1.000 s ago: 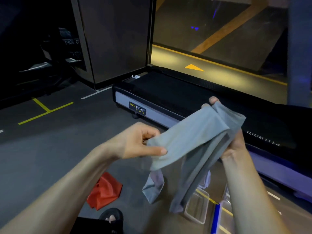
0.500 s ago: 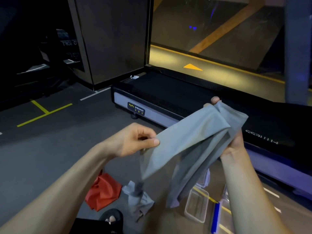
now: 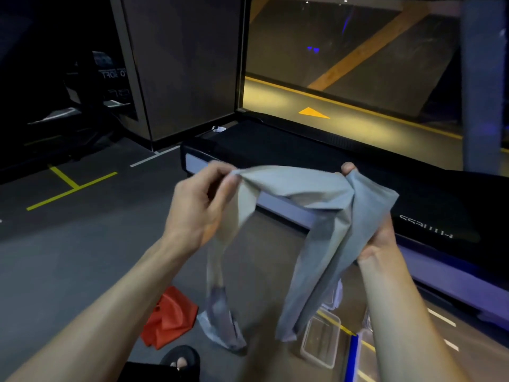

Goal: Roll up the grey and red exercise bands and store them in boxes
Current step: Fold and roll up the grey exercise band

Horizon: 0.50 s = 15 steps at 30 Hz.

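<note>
Dark grey gym flooring with yellow and white tape lines fills the lower part of the view, and beyond it a window looks onto a lit road with an orange arrow.

At left the left hand is raised in front of the chest, back of the hand toward the camera, wrist bent, its fingers curled in and pinching one upper end of the grey band. From that pinch the band spans across to the right hand, which is held palm-up a little farther out; its thumb tip shows above the fabric and its fingers are wrapped under a bunched fold, gripping it. Two tails of the band hang down between the forearms: the left one is thin and blurred and reaches the floor, where its end lies crumpled; the right one is wider and ends just above a box.

On the floor below the left forearm lies the red band, loosely crumpled, just beside the grey tail's end. Near it, at the bottom edge, a foot in a black sandal shows. Farther right a clear plastic box sits open on the floor, partly hidden by the hanging band, with a blue-edged lid beside it. Behind the hands runs a black treadmill deck.
</note>
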Tool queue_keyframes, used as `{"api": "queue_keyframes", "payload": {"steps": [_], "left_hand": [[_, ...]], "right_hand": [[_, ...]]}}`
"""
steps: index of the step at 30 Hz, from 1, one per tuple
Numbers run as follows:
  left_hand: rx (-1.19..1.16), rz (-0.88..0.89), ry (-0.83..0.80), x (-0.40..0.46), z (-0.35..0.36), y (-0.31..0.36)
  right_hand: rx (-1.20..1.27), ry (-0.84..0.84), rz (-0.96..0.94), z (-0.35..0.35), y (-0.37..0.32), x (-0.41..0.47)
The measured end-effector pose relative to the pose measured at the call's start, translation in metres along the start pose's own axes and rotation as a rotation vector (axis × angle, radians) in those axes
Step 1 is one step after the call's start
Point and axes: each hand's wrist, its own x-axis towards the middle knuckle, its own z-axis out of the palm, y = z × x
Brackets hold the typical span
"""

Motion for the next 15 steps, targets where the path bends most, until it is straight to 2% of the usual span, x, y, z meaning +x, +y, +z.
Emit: {"api": "queue_keyframes", "payload": {"steps": [1,2,3,5,6,7,10,11,13,15], "left_hand": [[-0.019,0.000,0.080,0.001,0.002,0.006],[0.000,0.012,0.051,0.001,0.004,0.007],[0.054,0.052,-0.086,-0.001,0.006,0.006],[0.174,0.141,-0.554,-0.009,0.013,-0.001],[0.192,0.146,-0.691,-0.013,0.015,-0.005],[0.165,0.121,-0.683,-0.011,0.016,-0.009],[-0.013,-0.026,-0.252,-0.001,0.013,-0.017],[-0.060,-0.072,-0.241,0.001,0.012,-0.021],[-0.086,-0.125,-0.495,-0.002,0.012,-0.030],[-0.168,-0.255,-0.735,-0.012,0.015,-0.031]], "right_hand": [[-0.008,0.013,0.010,0.002,0.002,0.001],[-0.001,0.030,0.013,0.002,0.003,0.002],[0.015,0.044,0.016,0.001,0.005,0.002],[0.065,0.049,0.031,0.000,0.007,0.000],[0.085,0.049,0.038,0.000,0.007,0.000],[0.090,0.053,0.044,0.000,0.007,-0.001],[0.043,0.061,-0.008,0.002,0.004,-0.002],[0.032,0.041,-0.010,0.001,0.003,-0.002],[0.048,-0.003,0.005,-0.002,0.004,-0.001],[0.060,-0.066,0.014,-0.002,0.004,-0.001]]}}
